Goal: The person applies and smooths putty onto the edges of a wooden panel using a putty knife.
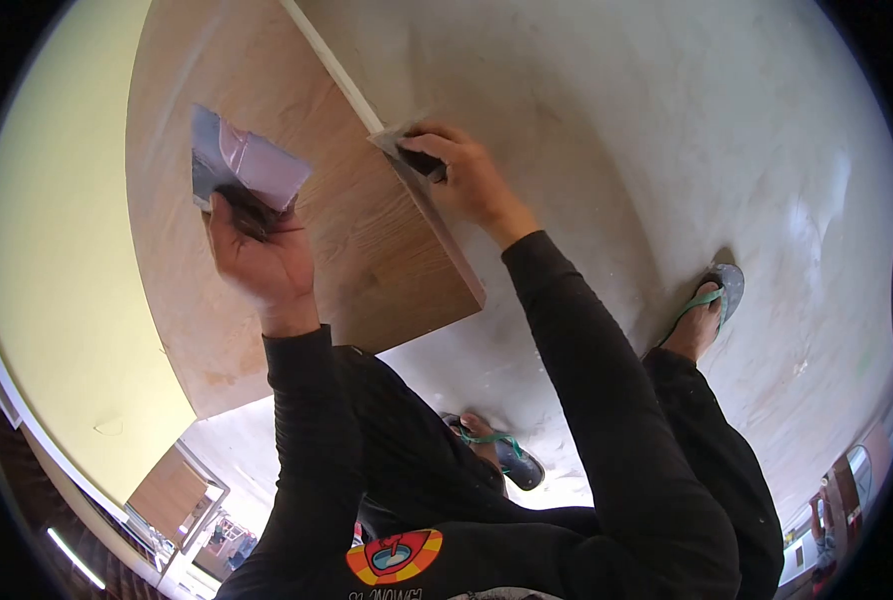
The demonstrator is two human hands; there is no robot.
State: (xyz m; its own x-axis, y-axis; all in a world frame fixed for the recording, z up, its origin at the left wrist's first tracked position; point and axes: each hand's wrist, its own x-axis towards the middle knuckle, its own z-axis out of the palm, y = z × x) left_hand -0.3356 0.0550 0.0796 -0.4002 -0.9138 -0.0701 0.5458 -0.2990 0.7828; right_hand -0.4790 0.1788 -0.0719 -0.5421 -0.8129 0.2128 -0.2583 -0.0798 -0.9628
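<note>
My left hand (262,260) is closed around the dark handle of a wide putty knife (205,150). Pinkish filler (267,172) covers much of its metal blade, which is over the face of a wooden board (367,260). My right hand (472,180) grips the black handle of a second putty knife (392,138). That blade lies against the long edge of the board, where a pale strip (335,65) runs upward from it. Below the blade, the edge looks reddish brown.
A pale yellow panel (57,220) rises at the left. The smudged grey floor (767,160) spreads to the right, under my feet in flip-flops (727,285). At the lower left are a smaller wooden panel (170,493) and a lit tube lamp (75,558).
</note>
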